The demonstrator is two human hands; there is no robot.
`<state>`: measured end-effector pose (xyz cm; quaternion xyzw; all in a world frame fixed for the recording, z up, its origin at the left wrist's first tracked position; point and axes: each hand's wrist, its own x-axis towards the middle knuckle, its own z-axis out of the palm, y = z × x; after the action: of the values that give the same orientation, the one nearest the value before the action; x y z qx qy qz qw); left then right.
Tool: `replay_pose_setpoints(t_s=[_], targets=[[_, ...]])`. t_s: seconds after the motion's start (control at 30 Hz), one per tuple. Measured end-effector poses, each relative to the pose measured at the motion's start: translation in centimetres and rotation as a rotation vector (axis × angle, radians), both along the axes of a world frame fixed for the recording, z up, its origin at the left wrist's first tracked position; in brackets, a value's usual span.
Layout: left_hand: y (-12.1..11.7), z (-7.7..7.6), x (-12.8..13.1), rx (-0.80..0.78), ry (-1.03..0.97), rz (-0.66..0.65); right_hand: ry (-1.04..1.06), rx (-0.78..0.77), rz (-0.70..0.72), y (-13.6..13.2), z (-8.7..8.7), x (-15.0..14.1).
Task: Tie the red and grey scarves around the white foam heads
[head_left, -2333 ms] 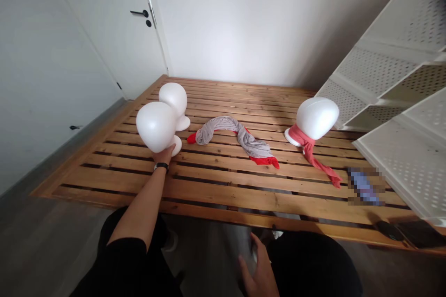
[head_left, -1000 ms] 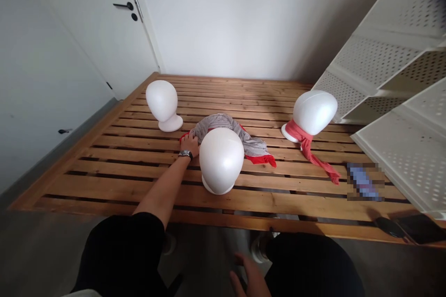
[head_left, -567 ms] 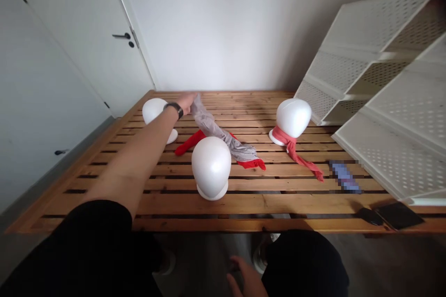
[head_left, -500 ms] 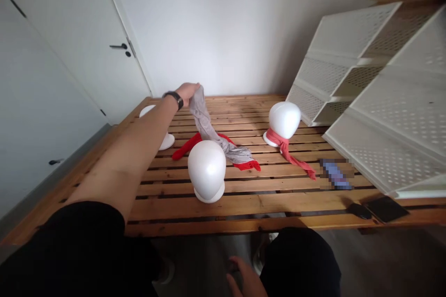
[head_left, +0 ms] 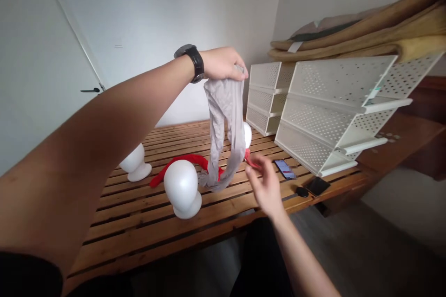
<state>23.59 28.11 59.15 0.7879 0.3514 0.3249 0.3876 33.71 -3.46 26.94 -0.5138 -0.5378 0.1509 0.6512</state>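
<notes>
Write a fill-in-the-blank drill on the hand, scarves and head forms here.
The left hand grips a hanging scarf coloured ____.
A watch is worn on the ____ wrist.
The lying scarf behind the nearest head form is ____.
White head forms in view number ____.

Missing words: grey; left; red; three.

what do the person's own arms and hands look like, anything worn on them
The left hand is ungloved, with a black-strapped wristwatch at the wrist. A black sleeve covers the upper left arm, leaving the forearm bare. The right hand is ungloved too; no watch shows on its wrist, and no sleeve on the part of that arm in view.
</notes>
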Motion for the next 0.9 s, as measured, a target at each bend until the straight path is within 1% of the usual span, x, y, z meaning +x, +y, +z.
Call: replay_pose_setpoints(t_s=[0.07, 0.1, 0.13, 0.17, 0.2, 0.27, 0.3, 0.33, 0.4, 0.5, 0.57, 0.63, 0.7, 0.77, 0.83, 0.9], targets=[[-1.6, 1.1, 1.0, 0.025, 0.013, -0.041, -0.044, 0.156, -0.061, 3.5, 6.6, 1.9], [-2.4, 1.6, 1.2, 0.033, 0.001, -0.048, -0.069, 0.203, -0.054, 5.0, 9.3, 2.6], [-3.2, 2.0, 1.2, 0.034, -0.017, -0.046, -0.096, 0.220, -0.001, 6.4, 11.7, 3.1], [-4.0, 2.4, 0.9, 0.030, -0.034, -0.035, -0.117, 0.214, 0.093, 7.5, 13.7, 3.4], [-4.7, 2.7, 0.4, 0.022, -0.046, -0.018, -0.131, 0.175, 0.216, 8.3, 15.3, 3.6], [-5.7, 3.2, -1.1, -0.001, -0.047, 0.022, -0.111, 0.084, 0.432, 8.9, 17.5, 3.8], [-6.0, 3.3, -2.2, -0.015, -0.050, 0.050, -0.080, 0.051, 0.505, 8.7, 18.2, 4.0], [-6.2, 3.3, -3.3, -0.030, -0.061, 0.083, -0.041, 0.032, 0.547, 8.4, 18.7, 4.1], [-6.2, 2.8, -5.4, -0.062, -0.106, 0.152, 0.032, 0.014, 0.574, 7.3, 19.4, 4.4], [-5.5, 1.1, -7.5, -0.109, -0.176, 0.223, 0.048, -0.075, 0.607, 5.8, 20.1, 4.8], [-5.3, -0.3, -7.9, -0.129, -0.211, 0.228, 0.021, -0.146, 0.645, 5.3, 20.4, 4.8], [-6.0, -1.6, -7.8, -0.140, -0.237, 0.199, 0.002, -0.165, 0.671, 5.2, 20.6, 4.7], [-8.0, -2.4, -7.7, -0.137, -0.240, 0.130, 0.011, -0.131, 0.680, 5.2, 20.9, 4.5], [-11.1, -2.6, -7.7, -0.104, -0.227, 0.017, 0.034, -0.102, 0.699, 5.0, 21.2, 4.4], [-14.8, -2.3, -7.9, -0.059, -0.189, -0.133, 0.043, -0.116, 0.748, 4.4, 21.6, 4.2], [-18.2, -1.8, -8.1, -0.031, -0.122, -0.262, 0.002, -0.167, 0.823, 3.6, 21.9, 4.0]])
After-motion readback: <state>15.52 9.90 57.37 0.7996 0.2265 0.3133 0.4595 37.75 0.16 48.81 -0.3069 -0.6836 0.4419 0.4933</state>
